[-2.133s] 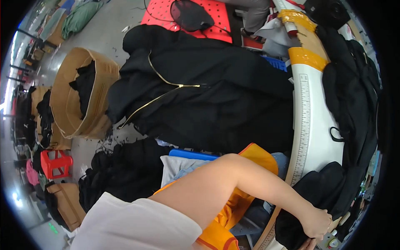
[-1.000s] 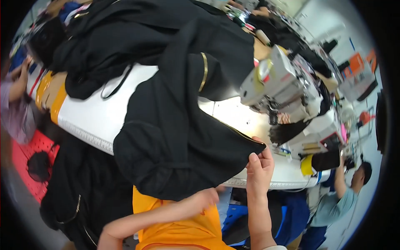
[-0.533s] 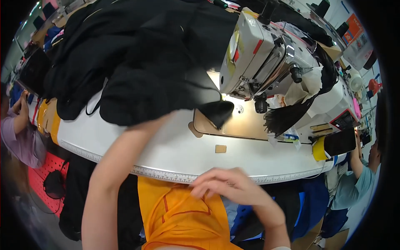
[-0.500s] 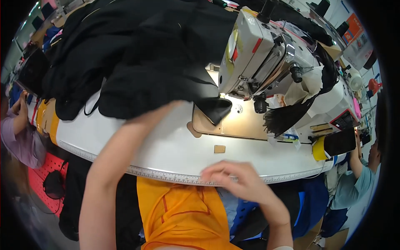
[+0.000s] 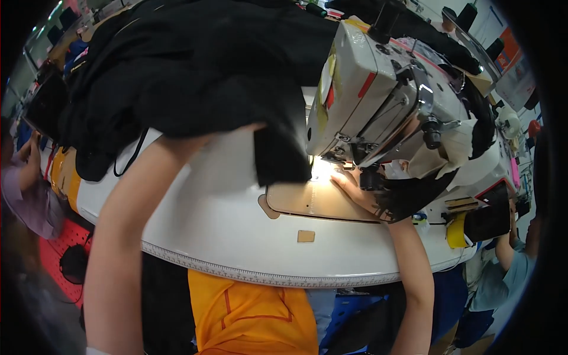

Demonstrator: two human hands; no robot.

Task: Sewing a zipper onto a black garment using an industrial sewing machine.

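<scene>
A heavy black garment (image 5: 177, 77) is heaped over the left and back of the sewing table. My left hand (image 5: 251, 128) is under its near edge, fingers hidden by the cloth. A blurred black flap (image 5: 281, 157) hangs beside it, close to the needle area. The white sewing machine (image 5: 349, 89) stands right of the cloth, its lamp lighting the tan machine plate (image 5: 319, 201). My right hand (image 5: 354, 186) reaches under the machine head, fingers stretched toward the bright needle area and apart from the flap. A black knob and hanging black strands partly cover this hand.
A measuring tape (image 5: 266, 276) runs along the table's front edge. Right of the machine stand a dark phone-like slab (image 5: 486, 222) and a yellow holder (image 5: 455, 231). A small tan patch (image 5: 306, 236) marks the tabletop. Other people sit at both sides.
My right hand has gone from the front edge up to the needle area. My left arm and the garment have shifted; the black flap's end has swung left, away from the needle.
</scene>
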